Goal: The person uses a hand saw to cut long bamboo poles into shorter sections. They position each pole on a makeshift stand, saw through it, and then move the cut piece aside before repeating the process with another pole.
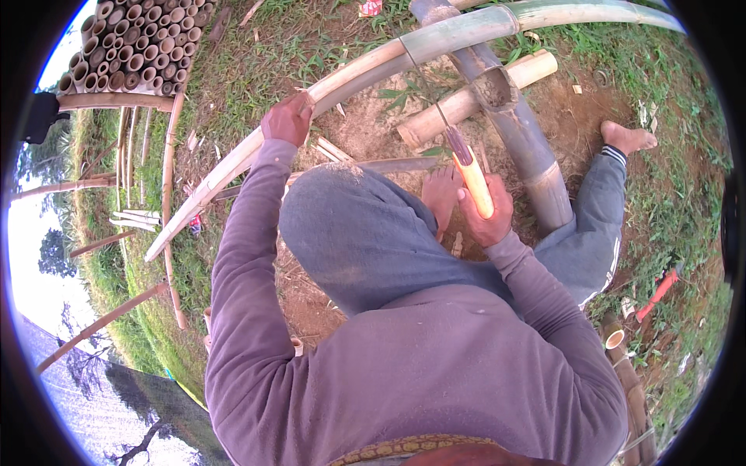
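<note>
A long split-looking bamboo pole (458,40) arches across the far side, its pale end reaching down to the left. My left hand (287,120) is closed round its pale stretch, left of my bent knee. In my right hand (488,211), the fingers are wrapped round the orange-yellow handle of a handsaw (475,185). Its thin blade, seen nearly edge-on, runs up and away to the pole and meets it right of my left hand. How deep the blade sits in the bamboo I cannot tell. Under the pole lies a thick grey bamboo (536,167), with a notch cut in it.
A short bamboo piece (435,120) lies crosswise by the notch. My bare feet are on the soil, one beside the saw handle. Stacked bamboo cups (140,46) fill a rack at far left. A red-handled tool (659,295) lies on grass at right. Shavings litter the ground.
</note>
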### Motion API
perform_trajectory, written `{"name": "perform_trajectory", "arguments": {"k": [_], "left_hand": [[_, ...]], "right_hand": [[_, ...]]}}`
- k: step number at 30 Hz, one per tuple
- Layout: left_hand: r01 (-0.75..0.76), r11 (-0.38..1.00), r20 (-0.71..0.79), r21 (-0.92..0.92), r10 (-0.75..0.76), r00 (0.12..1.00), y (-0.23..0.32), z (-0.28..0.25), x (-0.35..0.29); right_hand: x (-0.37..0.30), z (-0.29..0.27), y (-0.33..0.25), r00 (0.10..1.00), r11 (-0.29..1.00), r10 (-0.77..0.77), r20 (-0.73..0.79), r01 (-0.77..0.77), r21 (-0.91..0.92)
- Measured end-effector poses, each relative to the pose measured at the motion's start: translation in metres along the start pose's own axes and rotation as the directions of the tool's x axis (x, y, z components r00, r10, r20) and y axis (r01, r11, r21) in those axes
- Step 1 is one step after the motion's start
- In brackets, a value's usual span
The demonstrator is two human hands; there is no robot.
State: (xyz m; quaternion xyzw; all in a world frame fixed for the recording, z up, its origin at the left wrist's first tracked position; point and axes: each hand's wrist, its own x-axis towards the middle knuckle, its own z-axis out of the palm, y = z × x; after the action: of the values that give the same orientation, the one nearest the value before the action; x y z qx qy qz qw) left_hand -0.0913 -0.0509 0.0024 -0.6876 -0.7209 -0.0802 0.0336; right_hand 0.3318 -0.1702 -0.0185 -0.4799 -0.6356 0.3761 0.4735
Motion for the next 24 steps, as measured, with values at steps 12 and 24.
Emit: {"name": "perform_trajectory", "arguments": {"k": [12, 24], "left_hand": [[-0.014, 0.997, -0.035, 0.078, 0.017, 0.999, 0.001, 0.001, -0.002], [0.007, 0.998, -0.062, 0.069, -0.002, 0.998, 0.0, 0.007, -0.001]], "right_hand": [[0.04, 0.016, 0.0, 1.0, 0.999, 0.028, 0.0, -0.028, 0.042], [0.066, 0.031, 0.004, 0.998, 0.994, 0.062, 0.01, -0.062, 0.085]]}}
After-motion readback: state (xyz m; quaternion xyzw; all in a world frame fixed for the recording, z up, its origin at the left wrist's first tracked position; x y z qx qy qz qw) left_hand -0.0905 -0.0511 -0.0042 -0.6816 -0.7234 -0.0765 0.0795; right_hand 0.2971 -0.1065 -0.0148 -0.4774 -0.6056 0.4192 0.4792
